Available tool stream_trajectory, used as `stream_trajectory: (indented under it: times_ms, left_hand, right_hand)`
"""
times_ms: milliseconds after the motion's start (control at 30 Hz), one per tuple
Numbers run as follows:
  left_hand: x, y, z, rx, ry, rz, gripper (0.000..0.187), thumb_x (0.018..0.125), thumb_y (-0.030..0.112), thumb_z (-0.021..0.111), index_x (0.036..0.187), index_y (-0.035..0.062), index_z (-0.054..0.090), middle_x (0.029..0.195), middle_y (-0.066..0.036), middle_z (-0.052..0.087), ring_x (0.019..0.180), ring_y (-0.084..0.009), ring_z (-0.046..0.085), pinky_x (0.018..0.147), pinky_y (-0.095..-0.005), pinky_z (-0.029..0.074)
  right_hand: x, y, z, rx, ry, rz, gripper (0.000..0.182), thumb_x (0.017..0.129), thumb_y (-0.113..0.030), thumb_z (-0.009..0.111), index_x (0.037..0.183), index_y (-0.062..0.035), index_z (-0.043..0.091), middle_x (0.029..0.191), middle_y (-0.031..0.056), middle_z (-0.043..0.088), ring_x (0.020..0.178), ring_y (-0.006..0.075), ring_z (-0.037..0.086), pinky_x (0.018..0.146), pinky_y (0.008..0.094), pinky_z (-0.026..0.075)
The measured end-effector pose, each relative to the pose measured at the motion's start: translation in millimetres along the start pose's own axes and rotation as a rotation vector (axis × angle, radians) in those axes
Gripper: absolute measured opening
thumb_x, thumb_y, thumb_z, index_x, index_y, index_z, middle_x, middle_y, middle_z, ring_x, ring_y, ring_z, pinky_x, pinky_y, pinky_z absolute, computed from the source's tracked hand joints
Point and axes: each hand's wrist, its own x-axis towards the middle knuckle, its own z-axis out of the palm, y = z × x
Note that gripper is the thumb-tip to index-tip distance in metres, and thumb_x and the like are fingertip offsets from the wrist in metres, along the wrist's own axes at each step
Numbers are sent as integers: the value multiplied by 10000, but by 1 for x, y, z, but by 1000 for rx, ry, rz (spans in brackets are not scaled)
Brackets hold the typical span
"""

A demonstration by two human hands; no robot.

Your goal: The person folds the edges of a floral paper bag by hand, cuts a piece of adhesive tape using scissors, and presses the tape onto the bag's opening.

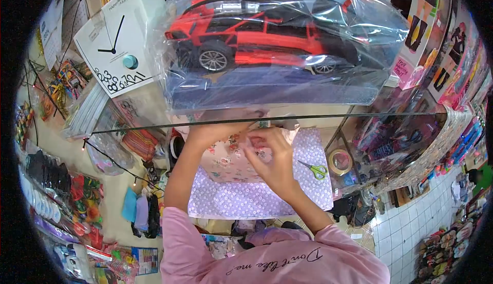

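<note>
A box-shaped bundle in pink floral wrapping paper lies in front of me on a purple flower-patterned sheet. My left hand reaches over the far side of the bundle. The dark shelf edge crosses it and its fingers are hidden. Over the wrapped bundle, my right hand has its fingers bent and thumb drawn in close to them. Whatever is between them is too small to make out. Green-handled scissors rest on the sheet, to the right of my right hand.
Above my hands, a glass shelf edge spans the view. On it stand a red toy car in clear plastic and a white clock. A tape roll sits right of the sheet. Packed goods crowd both sides.
</note>
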Motion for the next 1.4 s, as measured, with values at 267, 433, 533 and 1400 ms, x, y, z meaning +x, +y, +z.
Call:
stream_trajectory:
  times_ms: [267, 433, 533, 1400]
  left_hand:
    - [-34, 49, 3, 336, 214, -18, 316, 818, 317, 670, 1083, 145, 685, 1132, -192, 606, 1053, -304, 577, 944, -388, 411]
    - [-55, 34, 45, 646, 654, -6, 262, 749, 320, 744, 956, 160, 723, 1202, -171, 535, 1178, -317, 472, 1060, -504, 268]
    - [-57, 14, 61, 631, 822, 113, 208, 750, 289, 748, 922, 176, 718, 1302, -152, 456, 1283, -389, 331, 1085, -594, 137]
    - [-87, -62, 77, 277, 1512, 230, 895, 752, 227, 760, 1395, 51, 163, 1462, -242, 213, 1359, -363, 247, 1103, -503, 197]
  right_hand:
    - [-8, 3, -4, -27, -115, -2, 294, 791, -41, 699, 1067, 23, 621, 1009, 153, 604, 878, 261, 618, 746, 328, 509]
    - [-5, 11, -15, -14, -214, -32, 252, 794, -25, 681, 1037, 26, 638, 1028, 158, 614, 907, 271, 618, 774, 328, 502]
    - [-4, 13, -17, -11, -221, -62, 211, 795, -20, 678, 1000, 23, 653, 1018, 161, 619, 929, 282, 620, 804, 333, 496]
    - [-24, 38, 8, -268, 308, 46, 1161, 591, -301, 893, 1416, 79, 171, 1418, 248, 263, 1310, 394, 293, 1095, 471, 237]
